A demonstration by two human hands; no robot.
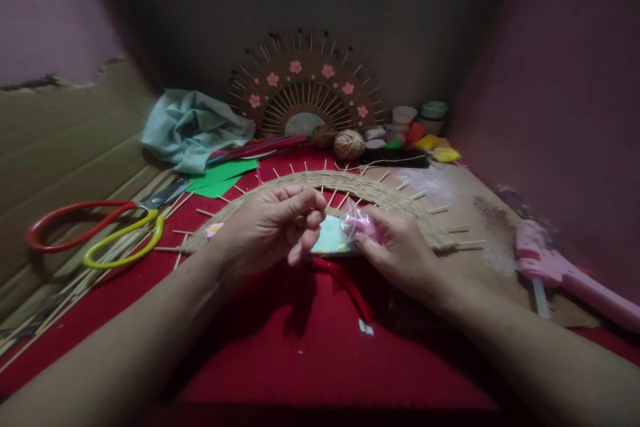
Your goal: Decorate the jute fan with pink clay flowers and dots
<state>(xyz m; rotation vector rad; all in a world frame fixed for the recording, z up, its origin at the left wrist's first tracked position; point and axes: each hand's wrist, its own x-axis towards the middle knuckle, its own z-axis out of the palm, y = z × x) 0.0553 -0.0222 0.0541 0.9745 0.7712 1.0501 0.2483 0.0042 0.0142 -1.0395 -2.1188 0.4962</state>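
Observation:
My right hand (400, 250) is closed around a small clear plastic bag (357, 219) with something pink inside. To its left my left hand (280, 227) is raised with thumb and forefinger pinched together; whatever is between the fingertips is too small to name. Beneath both hands lies a half-round woven twine fan (400, 193) with thin sticks poking out around its edge. A light blue patterned piece (330, 235) sits at the fan's lower middle, partly behind my right hand. One pink flower (215, 230) rests on the fan's left end, beside my left wrist.
Scissors (123, 230) with red and yellow handles lie at left, near green sheets (215, 179) and a light blue cloth (195, 127). A pink glue gun (560, 267) is at right. Behind stand a flowered fan (305, 87), a twine ball (349, 145) and tubs (433, 117).

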